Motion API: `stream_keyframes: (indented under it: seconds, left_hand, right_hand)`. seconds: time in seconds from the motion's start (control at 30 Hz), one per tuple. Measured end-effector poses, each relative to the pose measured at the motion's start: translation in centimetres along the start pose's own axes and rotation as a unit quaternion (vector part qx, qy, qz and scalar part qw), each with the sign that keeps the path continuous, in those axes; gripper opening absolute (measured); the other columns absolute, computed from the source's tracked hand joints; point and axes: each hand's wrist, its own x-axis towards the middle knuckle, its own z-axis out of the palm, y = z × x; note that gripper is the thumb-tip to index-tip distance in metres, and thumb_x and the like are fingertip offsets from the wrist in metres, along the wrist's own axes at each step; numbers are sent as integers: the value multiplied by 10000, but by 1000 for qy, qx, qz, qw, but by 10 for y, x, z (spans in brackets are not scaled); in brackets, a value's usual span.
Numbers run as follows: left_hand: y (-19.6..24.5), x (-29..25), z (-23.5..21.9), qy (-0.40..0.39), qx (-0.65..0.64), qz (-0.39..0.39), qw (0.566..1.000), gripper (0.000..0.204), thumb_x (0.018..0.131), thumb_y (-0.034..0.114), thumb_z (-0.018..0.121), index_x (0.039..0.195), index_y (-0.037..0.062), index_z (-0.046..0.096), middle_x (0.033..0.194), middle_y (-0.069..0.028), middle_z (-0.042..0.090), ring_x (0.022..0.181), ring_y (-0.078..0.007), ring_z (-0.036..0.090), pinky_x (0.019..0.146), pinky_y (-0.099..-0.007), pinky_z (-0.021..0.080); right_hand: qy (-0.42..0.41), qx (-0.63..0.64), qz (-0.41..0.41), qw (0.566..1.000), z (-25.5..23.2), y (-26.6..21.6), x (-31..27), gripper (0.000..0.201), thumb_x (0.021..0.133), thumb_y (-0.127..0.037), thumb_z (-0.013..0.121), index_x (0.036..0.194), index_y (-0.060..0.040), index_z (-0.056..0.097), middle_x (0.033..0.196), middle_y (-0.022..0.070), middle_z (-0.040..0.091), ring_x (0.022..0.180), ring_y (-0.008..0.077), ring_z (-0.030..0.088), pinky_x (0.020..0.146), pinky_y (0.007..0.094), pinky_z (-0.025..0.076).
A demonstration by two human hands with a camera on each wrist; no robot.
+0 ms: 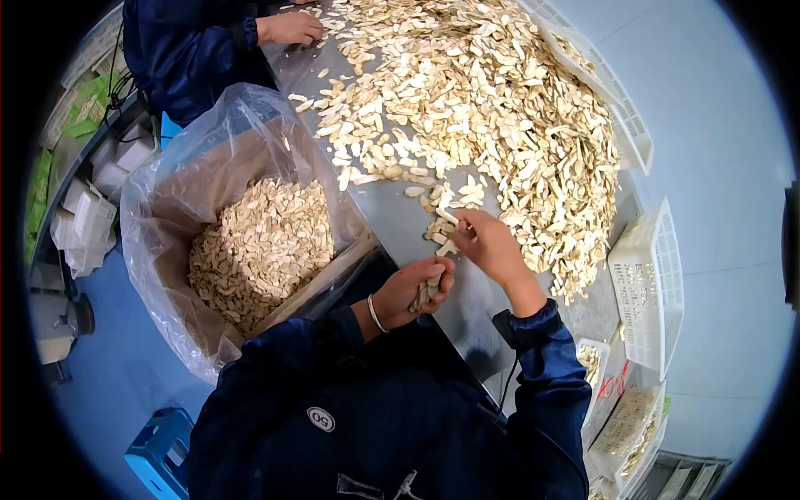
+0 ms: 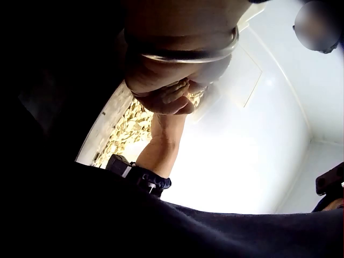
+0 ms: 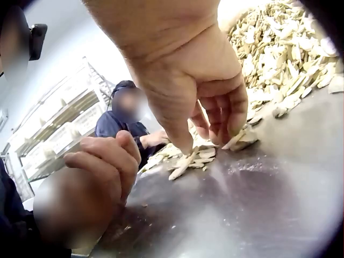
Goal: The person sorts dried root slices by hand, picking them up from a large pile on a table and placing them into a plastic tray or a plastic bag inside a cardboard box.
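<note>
Several pale dried slices (image 1: 428,292) lie in the curled fingers of my left hand (image 1: 414,287), held over the table's near edge. Some of them show between the fingers of the left hand (image 2: 166,94) in the left wrist view. My right hand (image 1: 493,248) is just beyond it, over a small group of slices (image 1: 439,200) on the metal table (image 1: 392,218). In the right wrist view, thumb and fingers of the right hand (image 3: 199,91) are apart and point down; the thumb tip touches one slice (image 3: 184,164), the fingertips another (image 3: 243,140).
A large heap of slices (image 1: 467,92) covers the table's far side. Left of the table stands a plastic-lined box (image 1: 150,225) holding many slices. White baskets (image 1: 646,287) line the right edge. Another person's hand (image 1: 292,28) is at the table's far left. A blue stool (image 1: 158,454) stands lower left.
</note>
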Motion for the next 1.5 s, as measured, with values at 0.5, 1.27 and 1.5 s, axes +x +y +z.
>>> stream_keyframes:
  seconds: [0.5, 1.27, 1.5]
  left_hand:
    - [0, 0, -3, -7, 0, 6, 1000, 176, 1047, 228, 507, 1162, 105, 560, 898, -22, 608, 718, -121, 555, 521, -225, 417]
    - [-24, 17, 6, 56, 5, -67, 996, 331, 1082, 285, 401, 1192, 35, 588, 1094, -75, 681, 882, -159, 664, 707, -292, 556]
    - [-26, 21, 21, 54, -40, -70, 995, 261, 1044, 255, 487, 1063, 40, 634, 1012, -88, 688, 877, -192, 680, 742, -317, 578]
  right_hand:
    - [-6, 240, 105, 965, 5, 41, -4, 322, 925, 5, 657, 1243, -45, 663, 924, -4, 666, 777, 64, 583, 715, 234, 511]
    - [77, 88, -70, 991, -9, -68, -101, 305, 887, -111, 708, 1185, -73, 657, 1054, 124, 689, 970, 313, 667, 824, 390, 550]
    - [250, 374, 60, 891, 36, -40, -136, 347, 985, -158, 639, 1308, -45, 584, 1207, 90, 662, 1080, 215, 640, 944, 372, 516]
